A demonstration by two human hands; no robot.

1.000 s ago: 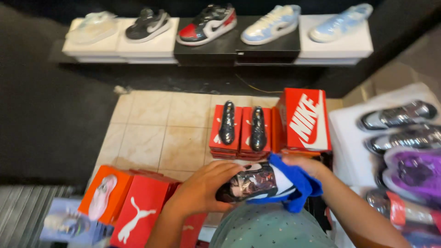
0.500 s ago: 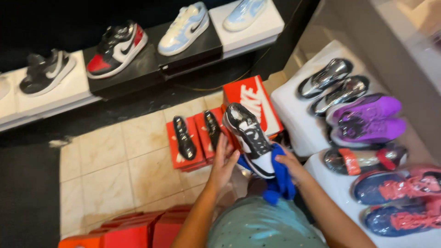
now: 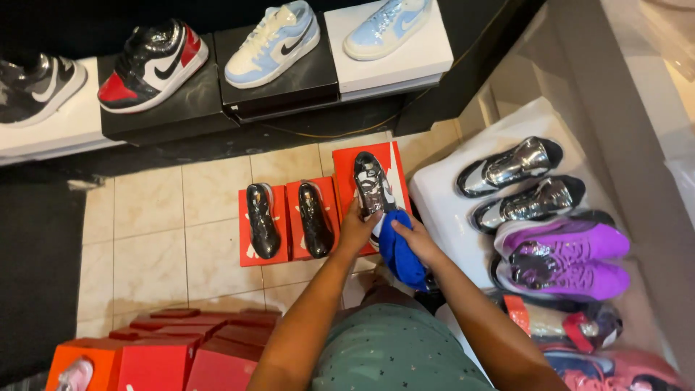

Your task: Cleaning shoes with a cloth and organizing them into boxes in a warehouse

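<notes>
The left hand (image 3: 356,226) is closed around the heel of a black and silver shoe (image 3: 373,187), which lies on the red box (image 3: 346,161) by the white shelf's (image 3: 441,210) near edge; the right hand (image 3: 421,242) grips a blue cloth (image 3: 400,255) just beside it. By the look, the shoe is being set down; letting go calls for it to lie flat

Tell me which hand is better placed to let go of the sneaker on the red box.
Right, probably. The left hand grips the sneaker on the red box; the right hand mostly clutches the blue cloth beside it.
</notes>
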